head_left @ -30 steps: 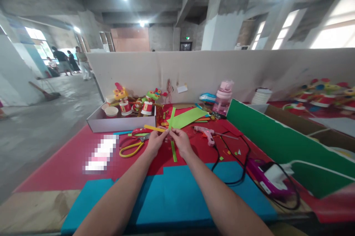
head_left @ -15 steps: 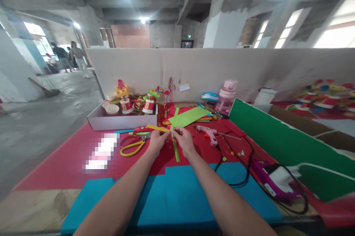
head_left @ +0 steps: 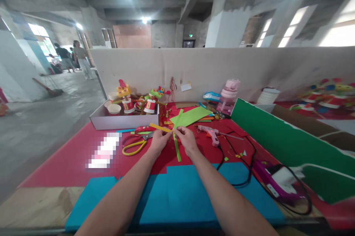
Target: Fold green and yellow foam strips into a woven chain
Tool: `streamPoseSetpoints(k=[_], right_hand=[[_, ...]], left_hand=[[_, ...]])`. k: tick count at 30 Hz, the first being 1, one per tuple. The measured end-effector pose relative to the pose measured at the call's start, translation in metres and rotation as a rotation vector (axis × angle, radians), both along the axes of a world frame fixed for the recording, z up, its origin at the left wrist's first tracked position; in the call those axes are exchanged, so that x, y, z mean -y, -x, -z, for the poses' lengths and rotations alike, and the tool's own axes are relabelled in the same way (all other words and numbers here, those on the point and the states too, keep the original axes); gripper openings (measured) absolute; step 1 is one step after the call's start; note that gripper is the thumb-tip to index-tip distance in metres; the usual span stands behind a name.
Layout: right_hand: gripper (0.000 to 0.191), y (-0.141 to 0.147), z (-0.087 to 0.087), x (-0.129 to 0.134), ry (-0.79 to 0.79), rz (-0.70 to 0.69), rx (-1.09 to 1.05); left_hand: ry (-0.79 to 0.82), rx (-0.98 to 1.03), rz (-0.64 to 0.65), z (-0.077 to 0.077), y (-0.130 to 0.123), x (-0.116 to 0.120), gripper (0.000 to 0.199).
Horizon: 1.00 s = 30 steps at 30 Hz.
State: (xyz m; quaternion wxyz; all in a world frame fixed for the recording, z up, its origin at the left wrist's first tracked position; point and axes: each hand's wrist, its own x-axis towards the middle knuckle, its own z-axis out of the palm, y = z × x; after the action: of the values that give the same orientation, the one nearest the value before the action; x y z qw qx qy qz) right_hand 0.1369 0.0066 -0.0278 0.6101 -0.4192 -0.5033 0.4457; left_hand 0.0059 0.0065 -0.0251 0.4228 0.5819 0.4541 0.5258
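Note:
Over the middle of the red table, my left hand (head_left: 161,141) pinches an orange paper strip (head_left: 157,127), whose free end points up and left. My right hand (head_left: 186,140) is closed at the same spot, fingertips almost touching the left ones. A green paper strip (head_left: 177,150) crosses there, passing behind the fingertips and showing above and below them. The exact join between the strips is hidden by my fingers. Left of my left hand lie scissors (head_left: 135,149) with yellow handles. A pink glue gun (head_left: 209,131) rests right of my right hand.
A white box (head_left: 124,121) with cup figures and paper cups stands back left. Light green paper (head_left: 191,116) lies beyond my hands. To the right are a green panel (head_left: 277,143), a purple power strip (head_left: 277,182) and black cables. Blue sheets (head_left: 191,195) cover the near edge.
The green strip's upper end leans further right. Both hands keep their pinch at the crossing, and the whole view has shifted slightly.

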Motion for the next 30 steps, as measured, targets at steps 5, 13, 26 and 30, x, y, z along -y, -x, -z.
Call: streamPoseSetpoints(k=[5, 13, 26, 30], right_hand=[[0.038, -0.009, -0.008, -0.003, 0.039, 0.086, -0.076], [0.04, -0.032, -0.011, -0.013, 0.034, 0.275, -0.259], [0.032, 0.003, -0.005, 0.007, -0.091, -0.048, 0.189], [0.034, 0.0, -0.004, 0.005, -0.083, 0.045, 0.284]], left_hand=[[0.012, -0.052, 0.053, -0.004, -0.002, 0.004, 0.023], [0.018, -0.179, 0.077, -0.007, 0.0, 0.007, 0.022], [0.068, 0.192, 0.021, -0.005, 0.006, 0.003, 0.032], [0.062, 0.179, 0.037, -0.004, 0.003, 0.003, 0.036]])
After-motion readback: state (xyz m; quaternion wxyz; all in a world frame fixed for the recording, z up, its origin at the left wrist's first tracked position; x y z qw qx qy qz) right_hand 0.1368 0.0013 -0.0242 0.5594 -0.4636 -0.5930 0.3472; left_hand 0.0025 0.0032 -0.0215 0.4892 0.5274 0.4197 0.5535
